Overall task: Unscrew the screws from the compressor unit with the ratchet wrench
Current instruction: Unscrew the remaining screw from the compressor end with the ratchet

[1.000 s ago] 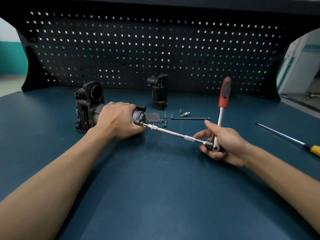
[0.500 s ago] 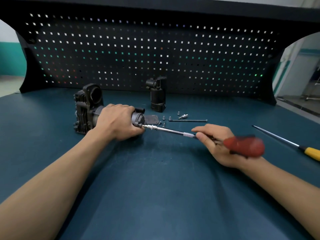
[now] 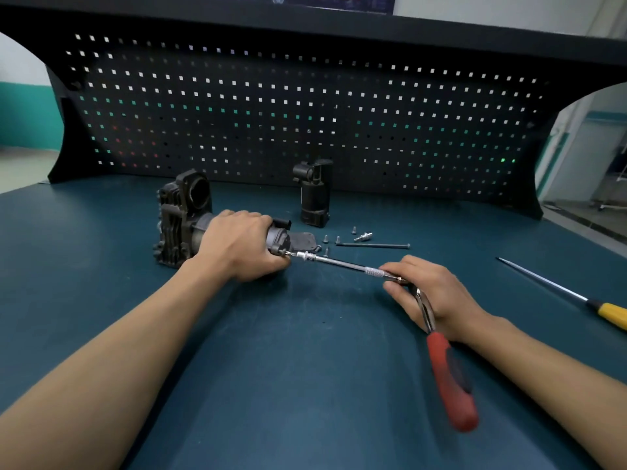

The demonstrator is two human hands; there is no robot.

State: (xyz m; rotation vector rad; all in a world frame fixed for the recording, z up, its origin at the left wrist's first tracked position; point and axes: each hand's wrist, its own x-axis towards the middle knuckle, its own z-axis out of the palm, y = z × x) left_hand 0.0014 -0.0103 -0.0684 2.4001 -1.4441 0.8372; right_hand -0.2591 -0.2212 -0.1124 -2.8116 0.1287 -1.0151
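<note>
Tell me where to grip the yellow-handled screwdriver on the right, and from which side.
Grip the screwdriver by its yellow handle, the thickest part; the thin shaft would be hard to pinch. It lies flat on the mat, handle toward the right edge, so come from above on the right. The right hand is nearest but holds the ratchet wrench.

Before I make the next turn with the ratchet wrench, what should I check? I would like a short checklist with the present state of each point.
1. Compressor unit steadied: ok, the left hand grips its motor body.
2. Extension bar tip seated on the screw: cannot tell, too small.
3. Ratchet wrench held: ok, the right hand holds its head end; its handle points toward the person.
4. Screwdriver apart from the wrench: ok, it lies far right.
5. Loose screws apart from the bar: ok, they lie behind it.
</note>
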